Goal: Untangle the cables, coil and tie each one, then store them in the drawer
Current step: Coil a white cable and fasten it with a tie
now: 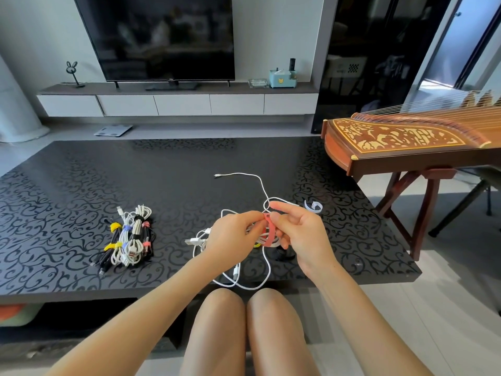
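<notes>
Black scrolled desk (81,185), TV (162,36) at 12 o'clock.
Left grip (233,234) and right grip (301,234) pinch pink tie (269,234) — round white cable (261,182).

Bright daylight seems to enter from the right doorway (444,44); the glossy tabletop (81,185) carries soft glare, edges bow outward, focus is mostly sharp.

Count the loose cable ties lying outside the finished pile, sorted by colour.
Pink tie: 1
Pale tie: 1
Black tie: 1
Yellow tie: 1, mostly hidden
Total: 4
</notes>
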Motion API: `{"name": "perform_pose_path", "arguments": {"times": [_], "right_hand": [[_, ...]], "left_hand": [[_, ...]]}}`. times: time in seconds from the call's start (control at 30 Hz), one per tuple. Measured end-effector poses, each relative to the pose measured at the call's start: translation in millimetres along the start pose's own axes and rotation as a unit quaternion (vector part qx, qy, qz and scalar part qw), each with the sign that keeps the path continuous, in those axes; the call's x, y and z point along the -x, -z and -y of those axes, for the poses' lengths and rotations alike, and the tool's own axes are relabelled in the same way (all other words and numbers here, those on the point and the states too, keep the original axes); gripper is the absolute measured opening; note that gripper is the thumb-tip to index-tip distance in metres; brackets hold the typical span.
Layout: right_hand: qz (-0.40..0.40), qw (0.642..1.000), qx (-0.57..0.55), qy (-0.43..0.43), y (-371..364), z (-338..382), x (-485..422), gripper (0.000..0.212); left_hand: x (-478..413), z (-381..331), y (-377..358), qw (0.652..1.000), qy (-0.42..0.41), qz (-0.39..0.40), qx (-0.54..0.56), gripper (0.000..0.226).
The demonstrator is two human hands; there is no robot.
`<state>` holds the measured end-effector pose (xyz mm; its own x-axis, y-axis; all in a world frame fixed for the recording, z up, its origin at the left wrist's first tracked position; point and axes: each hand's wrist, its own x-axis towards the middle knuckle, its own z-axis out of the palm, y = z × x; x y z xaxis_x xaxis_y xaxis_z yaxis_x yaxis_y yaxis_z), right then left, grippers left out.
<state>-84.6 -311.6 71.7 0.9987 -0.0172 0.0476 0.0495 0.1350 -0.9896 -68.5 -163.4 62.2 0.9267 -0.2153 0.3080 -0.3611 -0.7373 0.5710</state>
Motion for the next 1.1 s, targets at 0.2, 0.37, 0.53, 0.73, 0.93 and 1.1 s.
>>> {"name": "perform_pose_path", "arguments": {"times": [0.2,0.37,0.53,0.73,0.93,1.1], "right_hand": [[-0.046,0.981,0.137,0.131,-4,-12,4,0.011],[-0.03,0.953,0.236,0.187,-4,-16,6,0.015],[-0.022,0.934,0.302,0.188,4,-8,3,0.015],[-0.024,0.809,0.454,0.373,0,27,9,0.022],[0.022,0.935,0.261,0.238,7,25,32,0.025],[0.019,0.999,0.034,-0.007,16,24,34,0.025]], "left_hand": [[1,-4,1,0.999,0.014,0.029,-0.006,0.022],[3,-8,7,0.997,0.011,0.078,-0.01,0.024],[13,-11,15,0.973,-0.004,0.227,0.039,0.023],[18,-10,5,0.96,-0.006,0.255,-0.119,0.019],[2,-14,5,0.985,0.07,0.151,-0.051,0.018],[0,-15,7,0.989,0.084,0.125,-0.007,0.025]]}}
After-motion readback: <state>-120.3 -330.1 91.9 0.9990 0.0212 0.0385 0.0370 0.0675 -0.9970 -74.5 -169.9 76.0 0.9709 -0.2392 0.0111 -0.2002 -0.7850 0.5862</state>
